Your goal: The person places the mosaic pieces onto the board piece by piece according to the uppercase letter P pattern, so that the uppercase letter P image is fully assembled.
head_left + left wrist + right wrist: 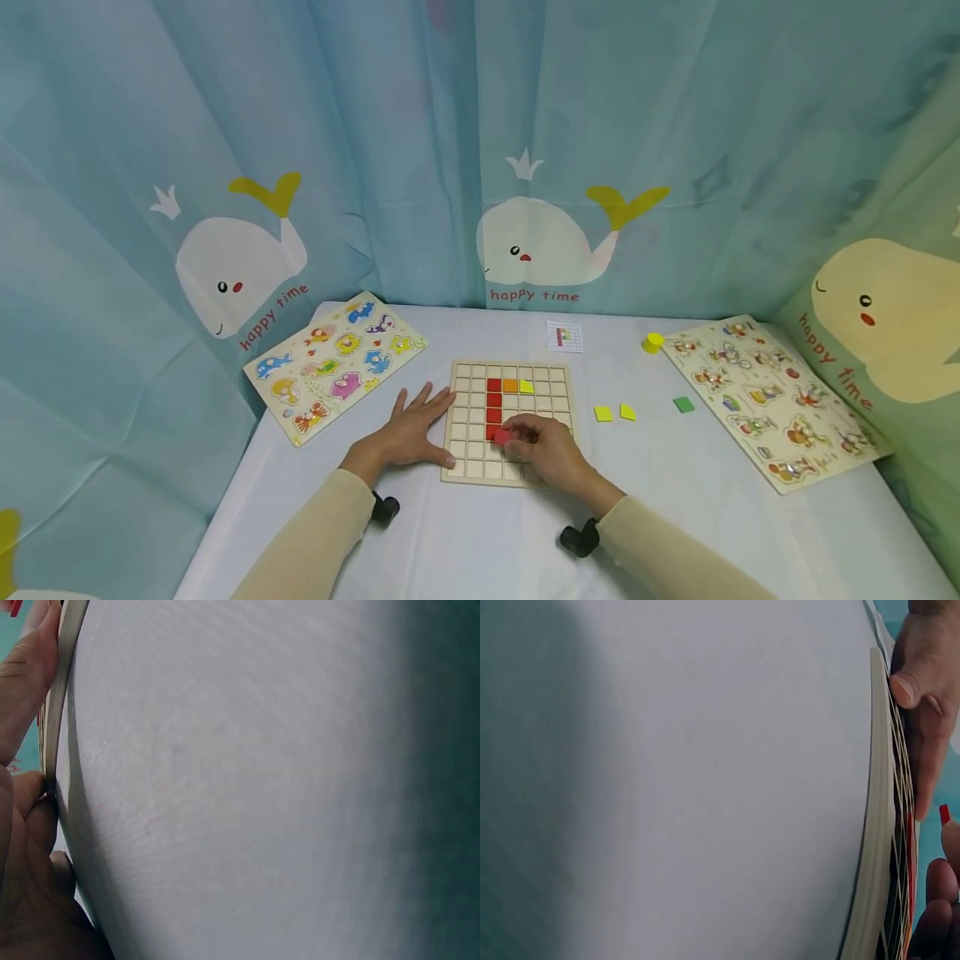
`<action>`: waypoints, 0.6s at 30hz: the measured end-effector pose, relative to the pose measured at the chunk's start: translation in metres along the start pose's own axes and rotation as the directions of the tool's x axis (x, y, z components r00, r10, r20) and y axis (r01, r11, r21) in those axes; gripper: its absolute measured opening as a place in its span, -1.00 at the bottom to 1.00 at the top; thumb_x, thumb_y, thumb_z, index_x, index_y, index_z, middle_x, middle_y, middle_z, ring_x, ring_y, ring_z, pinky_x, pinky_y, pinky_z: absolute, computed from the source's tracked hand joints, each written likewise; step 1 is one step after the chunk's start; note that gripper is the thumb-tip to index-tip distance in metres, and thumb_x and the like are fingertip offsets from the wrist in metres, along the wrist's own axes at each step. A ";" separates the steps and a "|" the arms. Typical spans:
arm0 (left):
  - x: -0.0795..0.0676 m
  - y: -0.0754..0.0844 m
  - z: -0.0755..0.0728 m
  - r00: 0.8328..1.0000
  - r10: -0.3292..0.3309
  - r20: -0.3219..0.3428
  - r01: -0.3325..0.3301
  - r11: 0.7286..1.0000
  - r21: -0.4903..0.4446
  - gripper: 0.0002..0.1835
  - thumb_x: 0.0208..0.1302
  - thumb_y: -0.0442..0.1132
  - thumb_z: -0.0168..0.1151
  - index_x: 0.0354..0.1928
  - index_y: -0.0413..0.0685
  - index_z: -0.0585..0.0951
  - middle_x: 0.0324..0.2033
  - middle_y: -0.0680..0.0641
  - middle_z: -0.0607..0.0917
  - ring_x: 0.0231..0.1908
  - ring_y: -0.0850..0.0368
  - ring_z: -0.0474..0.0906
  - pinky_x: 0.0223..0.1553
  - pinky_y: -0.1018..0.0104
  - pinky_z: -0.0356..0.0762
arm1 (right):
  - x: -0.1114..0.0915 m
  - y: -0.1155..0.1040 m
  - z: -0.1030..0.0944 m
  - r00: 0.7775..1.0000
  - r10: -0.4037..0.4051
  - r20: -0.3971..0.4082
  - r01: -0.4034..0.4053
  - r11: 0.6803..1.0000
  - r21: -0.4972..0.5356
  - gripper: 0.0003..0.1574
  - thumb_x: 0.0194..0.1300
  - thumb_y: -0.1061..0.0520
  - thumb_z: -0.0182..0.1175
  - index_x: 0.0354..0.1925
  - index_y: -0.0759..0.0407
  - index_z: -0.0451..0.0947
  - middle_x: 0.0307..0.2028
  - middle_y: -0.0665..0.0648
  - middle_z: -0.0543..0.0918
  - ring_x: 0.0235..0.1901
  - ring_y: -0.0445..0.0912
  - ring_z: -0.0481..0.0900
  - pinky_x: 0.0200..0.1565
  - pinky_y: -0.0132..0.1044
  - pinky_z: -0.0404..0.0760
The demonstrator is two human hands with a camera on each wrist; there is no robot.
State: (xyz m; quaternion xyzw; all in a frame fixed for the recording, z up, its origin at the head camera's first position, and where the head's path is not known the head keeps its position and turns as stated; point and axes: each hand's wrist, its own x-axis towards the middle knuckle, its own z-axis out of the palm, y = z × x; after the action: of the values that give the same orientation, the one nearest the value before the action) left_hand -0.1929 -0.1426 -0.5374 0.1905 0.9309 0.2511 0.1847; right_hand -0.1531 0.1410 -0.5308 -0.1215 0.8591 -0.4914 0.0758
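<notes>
A wooden grid board (pixel 476 472) lies on the table. Several red squares (pixel 493 400) form a column in its cells, with an orange square (pixel 511 386) and a yellow square (pixel 527 387) beside the top one. Over the lower part of that column, my right hand (pixel 551 454) pinches a loose red tile (pixel 502 437) between thumb and fingers; the tile also shows in the right wrist view as a thin red edge (pixel 944 814). My left hand (pixel 408 435) has its fingers spread and touches the board's left edge, thumb near the lower corner.
Right of the board lie a yellow square tile (pixel 603 413), a yellow rounded piece (pixel 627 412) and a green tile (pixel 683 404). A pattern card (pixel 564 337) and a yellow cylinder (pixel 653 342) are behind. Picture puzzle boards flank both sides, left (pixel 300 367) and right (pixel 817 450).
</notes>
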 end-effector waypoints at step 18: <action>-0.001 0.001 0.001 1.000 -0.005 -0.008 0.005 1.000 -0.016 0.27 -0.01 0.25 0.63 0.69 0.12 0.14 0.69 0.07 0.08 0.71 -0.04 -0.30 0.64 -0.20 -0.60 | -0.003 -0.005 0.014 0.998 -0.055 0.008 0.055 0.972 -0.227 -0.73 0.19 0.19 0.55 -0.10 0.10 0.81 -0.32 -0.10 0.74 -0.28 -0.22 0.53 -0.24 -0.40 0.56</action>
State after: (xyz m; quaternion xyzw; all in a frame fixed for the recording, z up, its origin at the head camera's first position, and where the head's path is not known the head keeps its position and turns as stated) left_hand -0.1918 -0.1416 -0.5371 0.1856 0.9300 0.2590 0.1832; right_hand -0.1461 0.1274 -0.5338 -0.1536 0.9059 -0.3916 0.0482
